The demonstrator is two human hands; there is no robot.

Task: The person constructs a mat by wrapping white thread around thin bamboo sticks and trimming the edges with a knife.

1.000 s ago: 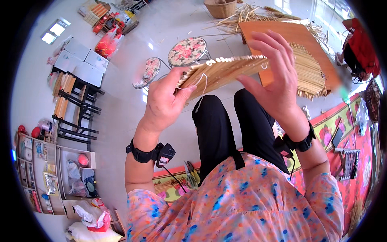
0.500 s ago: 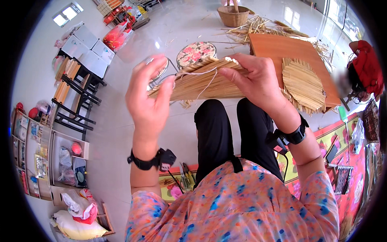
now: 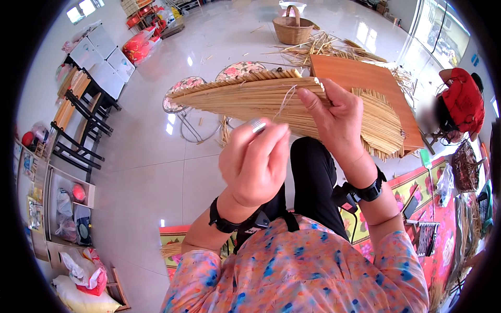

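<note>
My right hand (image 3: 339, 112) grips the right end of a flat panel of straw stalks (image 3: 245, 99), thumb on the near face and fingers behind. The panel is held up tilted, tapering to the left, with a braided-looking upper edge. From near that edge a thin white thread (image 3: 284, 100) hangs in a loop and runs down toward my left hand (image 3: 254, 164). The left hand is closed in a pinch below the panel, somewhat blurred, with a silver metal band (image 3: 258, 125) on one finger. Whether a needle is in the pinch cannot be made out.
Right of me a brown wooden table (image 3: 365, 73) bears a woven straw piece (image 3: 378, 122). Beyond lie loose straw (image 3: 334, 47) and a wicker basket (image 3: 293, 30). Flowered stools (image 3: 182, 86) stand ahead left. A person in red (image 3: 464, 101) sits at the right.
My left hand has left the panel's left part, moved down and right, and closed. More of the panel now shows, and the view has shifted a little to the right.
</note>
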